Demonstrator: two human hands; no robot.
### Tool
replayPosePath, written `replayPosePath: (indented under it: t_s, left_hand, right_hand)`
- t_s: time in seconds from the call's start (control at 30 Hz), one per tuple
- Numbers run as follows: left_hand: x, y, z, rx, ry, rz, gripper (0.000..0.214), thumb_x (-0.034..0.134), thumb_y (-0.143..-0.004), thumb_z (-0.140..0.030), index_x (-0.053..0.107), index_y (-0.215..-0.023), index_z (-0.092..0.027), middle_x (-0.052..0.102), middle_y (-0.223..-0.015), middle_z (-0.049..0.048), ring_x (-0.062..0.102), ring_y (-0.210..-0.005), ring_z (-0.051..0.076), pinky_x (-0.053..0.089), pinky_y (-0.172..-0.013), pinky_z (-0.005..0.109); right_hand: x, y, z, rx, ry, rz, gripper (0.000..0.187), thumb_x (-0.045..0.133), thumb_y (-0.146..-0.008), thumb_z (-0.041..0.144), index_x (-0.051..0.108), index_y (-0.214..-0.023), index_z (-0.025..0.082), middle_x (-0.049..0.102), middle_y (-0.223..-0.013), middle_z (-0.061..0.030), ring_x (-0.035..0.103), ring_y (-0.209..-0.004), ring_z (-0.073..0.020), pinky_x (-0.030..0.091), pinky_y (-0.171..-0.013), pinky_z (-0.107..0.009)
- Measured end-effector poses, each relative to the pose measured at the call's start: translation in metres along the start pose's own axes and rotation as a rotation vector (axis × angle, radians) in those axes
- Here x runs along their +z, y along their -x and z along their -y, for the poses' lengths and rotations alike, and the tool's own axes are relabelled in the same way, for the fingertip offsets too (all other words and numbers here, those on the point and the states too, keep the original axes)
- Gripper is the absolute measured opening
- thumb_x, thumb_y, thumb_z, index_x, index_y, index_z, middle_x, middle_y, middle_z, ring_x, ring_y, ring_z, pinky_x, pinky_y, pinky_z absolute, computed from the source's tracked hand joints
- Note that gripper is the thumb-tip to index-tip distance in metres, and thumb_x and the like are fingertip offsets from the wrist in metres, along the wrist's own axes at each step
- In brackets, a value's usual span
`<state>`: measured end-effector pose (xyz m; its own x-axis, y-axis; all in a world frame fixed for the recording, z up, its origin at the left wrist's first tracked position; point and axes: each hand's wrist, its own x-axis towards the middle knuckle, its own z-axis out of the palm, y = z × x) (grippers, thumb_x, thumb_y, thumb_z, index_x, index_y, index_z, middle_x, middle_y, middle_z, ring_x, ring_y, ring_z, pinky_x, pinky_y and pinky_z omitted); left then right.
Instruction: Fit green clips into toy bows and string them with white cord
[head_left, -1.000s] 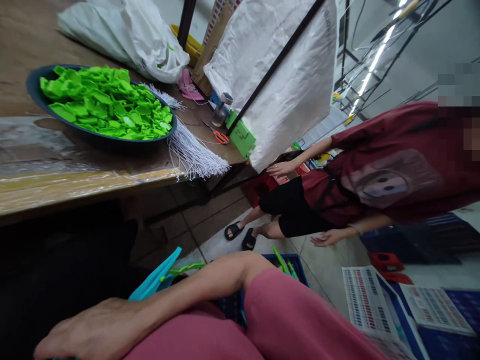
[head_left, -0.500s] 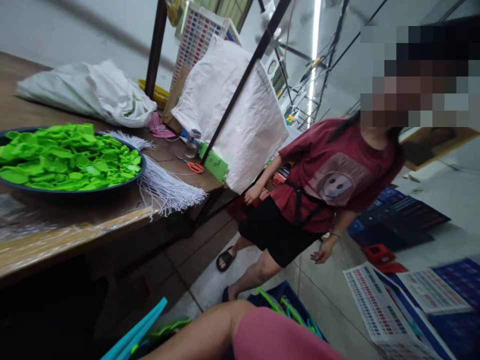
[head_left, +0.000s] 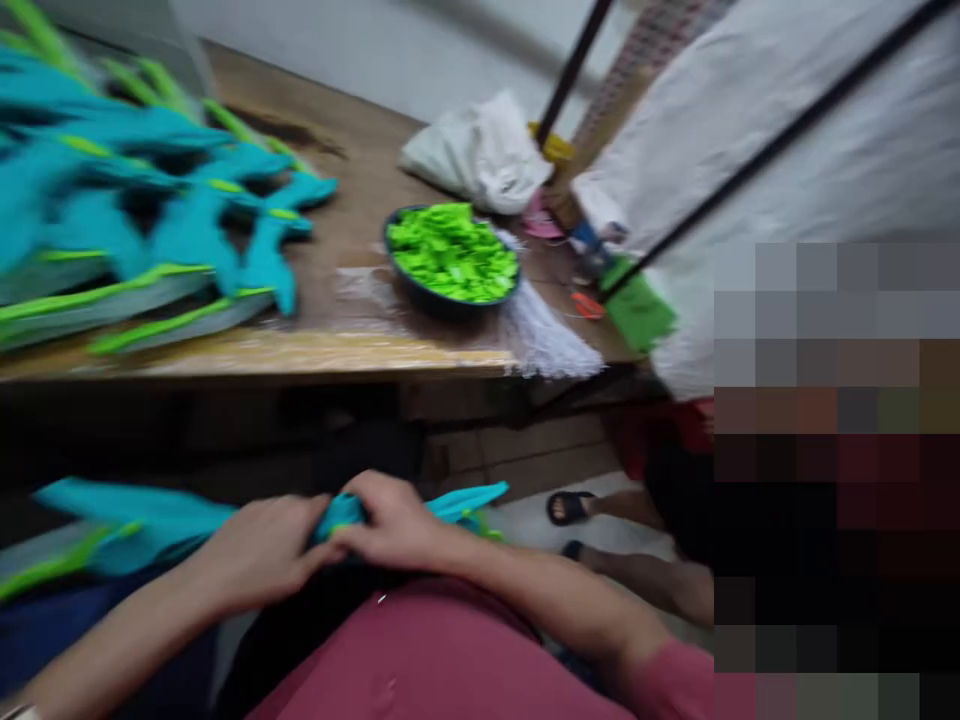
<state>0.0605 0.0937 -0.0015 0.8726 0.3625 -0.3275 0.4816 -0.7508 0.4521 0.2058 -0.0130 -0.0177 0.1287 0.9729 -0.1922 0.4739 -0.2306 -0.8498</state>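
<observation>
Both of my hands meet in my lap, below the table edge. My left hand (head_left: 259,548) and my right hand (head_left: 391,522) are closed on a teal plastic piece with a green stripe (head_left: 457,503), which sticks out to both sides. A pile of the same teal and green pieces (head_left: 150,220) lies on the wooden table (head_left: 360,340) at the left. Further back stands a dark bowl (head_left: 439,300) full of bright green small parts (head_left: 450,250). The picture is blurred by motion.
White string tassels (head_left: 547,345) hang over the table edge beside the bowl. Behind are a white plastic bag (head_left: 480,150), orange scissors (head_left: 587,305), a green block (head_left: 637,310) and a big white sack (head_left: 787,170). Another person's legs in black sandals (head_left: 570,508) stand at the right.
The view has swung left and down. Both my hands have come into view, closed on a teal piece. The teal pile on the table now shows.
</observation>
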Motion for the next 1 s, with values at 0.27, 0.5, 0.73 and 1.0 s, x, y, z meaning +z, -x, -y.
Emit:
replayPosePath:
  t_s: [0.27,0.5,0.73,1.0]
  left_hand:
    - [0.026,0.069,-0.030,0.203,-0.001,-0.922,0.027,0.065,-0.092,-0.006,0.061,-0.118,-0.014,0.067,-0.123,0.0154,0.061,-0.122,0.029,0.046,-0.110,0.048]
    - [0.098,0.069,-0.020,-0.311,0.900,-0.648,0.031,0.068,-0.090,-0.041,0.062,-0.109,-0.017,0.073,-0.094,0.0076,0.073,-0.083,0.023,0.061,-0.075,0.033]
    - [0.068,0.037,-0.029,-0.338,0.983,-0.507,0.045,0.069,-0.079,-0.055,0.074,-0.102,-0.017,0.078,-0.103,0.0126,0.074,-0.098,0.033,0.061,-0.089,0.042]
    - [0.096,0.025,-0.013,-0.492,0.738,-0.499,0.052,0.069,-0.070,-0.069,0.062,-0.047,-0.023,0.060,-0.046,0.0083,0.067,-0.056,0.033,0.058,-0.055,0.037]
  right_hand:
    - [-0.011,0.027,-0.017,0.083,-0.417,-0.012,0.033,0.078,-0.076,0.035,0.065,-0.100,0.018,0.064,-0.090,0.0011,0.060,-0.080,-0.0140,0.048,-0.071,-0.024]
    - [-0.017,0.032,-0.013,0.148,-0.474,-0.047,0.033,0.080,-0.072,0.032,0.066,-0.098,0.019,0.064,-0.089,0.0012,0.059,-0.081,-0.0141,0.048,-0.073,-0.024]
    - [-0.026,0.034,0.012,-0.018,-0.315,-0.053,0.026,0.080,-0.077,0.016,0.069,-0.100,0.020,0.064,-0.094,0.0025,0.058,-0.090,-0.0131,0.043,-0.084,-0.024]
    - [-0.021,0.014,-0.018,0.024,-0.272,-0.024,0.023,0.086,-0.074,0.015,0.070,-0.091,0.018,0.063,-0.089,0.0034,0.057,-0.082,-0.0112,0.042,-0.074,-0.020]
